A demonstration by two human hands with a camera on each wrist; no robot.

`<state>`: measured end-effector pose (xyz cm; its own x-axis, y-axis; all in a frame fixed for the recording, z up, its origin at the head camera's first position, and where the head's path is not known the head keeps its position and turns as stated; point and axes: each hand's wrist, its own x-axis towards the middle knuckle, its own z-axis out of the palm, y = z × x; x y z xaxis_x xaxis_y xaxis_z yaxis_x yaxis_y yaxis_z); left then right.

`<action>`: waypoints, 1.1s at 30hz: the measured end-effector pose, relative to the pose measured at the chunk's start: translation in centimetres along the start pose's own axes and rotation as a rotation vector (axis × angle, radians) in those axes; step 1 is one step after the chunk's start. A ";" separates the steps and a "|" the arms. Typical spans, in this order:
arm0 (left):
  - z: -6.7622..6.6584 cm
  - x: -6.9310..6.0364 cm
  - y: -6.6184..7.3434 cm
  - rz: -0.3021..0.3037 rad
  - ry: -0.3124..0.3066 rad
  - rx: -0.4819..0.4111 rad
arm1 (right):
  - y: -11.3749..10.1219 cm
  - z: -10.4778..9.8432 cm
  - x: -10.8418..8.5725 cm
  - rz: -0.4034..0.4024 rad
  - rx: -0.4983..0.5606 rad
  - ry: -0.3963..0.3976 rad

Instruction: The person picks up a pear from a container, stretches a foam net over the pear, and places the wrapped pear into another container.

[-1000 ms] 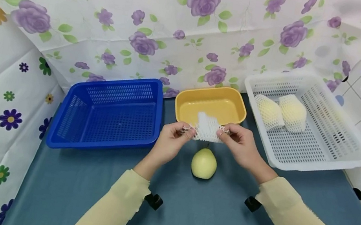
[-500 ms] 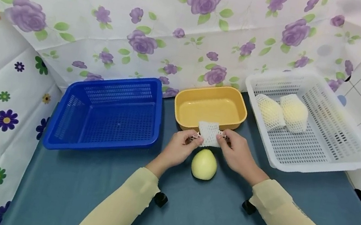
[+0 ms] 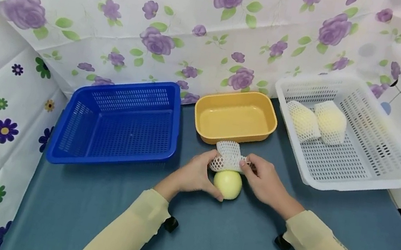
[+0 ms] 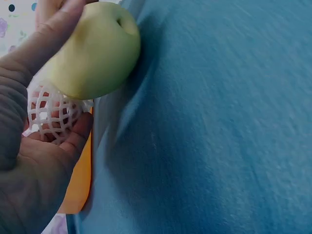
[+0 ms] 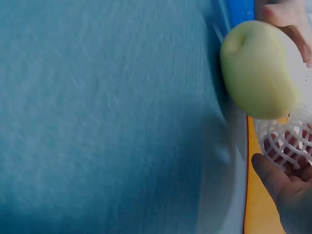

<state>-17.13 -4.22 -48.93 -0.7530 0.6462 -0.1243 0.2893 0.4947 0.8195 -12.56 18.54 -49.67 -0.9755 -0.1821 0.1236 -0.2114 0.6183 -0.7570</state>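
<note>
A pale yellow-green pear point(image 3: 227, 184) lies on the table with a white foam net sleeve point(image 3: 228, 154) at its far end. My left hand point(image 3: 198, 174) spans both: its thumb touches the pear's near left side, and its other fingers reach to the sleeve's left edge. My right hand point(image 3: 265, 178) pinches the sleeve's right edge between thumb and fingers. From the left wrist, the sleeve's open mesh point(image 4: 53, 114) shows against the fingers under the pear point(image 4: 100, 53). In the right wrist view, fingers show through the mesh point(image 5: 287, 139) beside the pear point(image 5: 261, 70).
Behind the hands stands a yellow tray point(image 3: 235, 117). A blue basket point(image 3: 111, 158) is at the left. At the right, a white basket point(image 3: 363, 185) holds two net-wrapped fruits point(image 3: 316, 120). Patterned sheets hang around the blue-green tabletop point(image 3: 205, 241).
The foam sleeve has come down toward me and now meets the pear's far end. My left thumb has left the sleeve's edge and moved to the pear. My right hand keeps its pinch.
</note>
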 end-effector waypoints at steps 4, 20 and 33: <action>0.3 0.0 -0.1 0.012 0.003 0.054 | -0.3 0.1 -0.6 -0.019 0.007 -0.012; 0.2 0.0 -0.5 -0.109 0.049 -0.187 | 0.2 1.6 -1.6 0.036 0.015 -0.107; -2.1 -1.5 4.1 0.047 0.181 -0.124 | -4.3 -2.7 -0.7 -0.040 0.029 0.022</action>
<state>-16.08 -4.36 -44.20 -0.8376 0.5463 0.0087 0.2599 0.3843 0.8859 -11.11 18.06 -44.80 -0.9674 -0.1891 0.1685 -0.2490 0.5886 -0.7692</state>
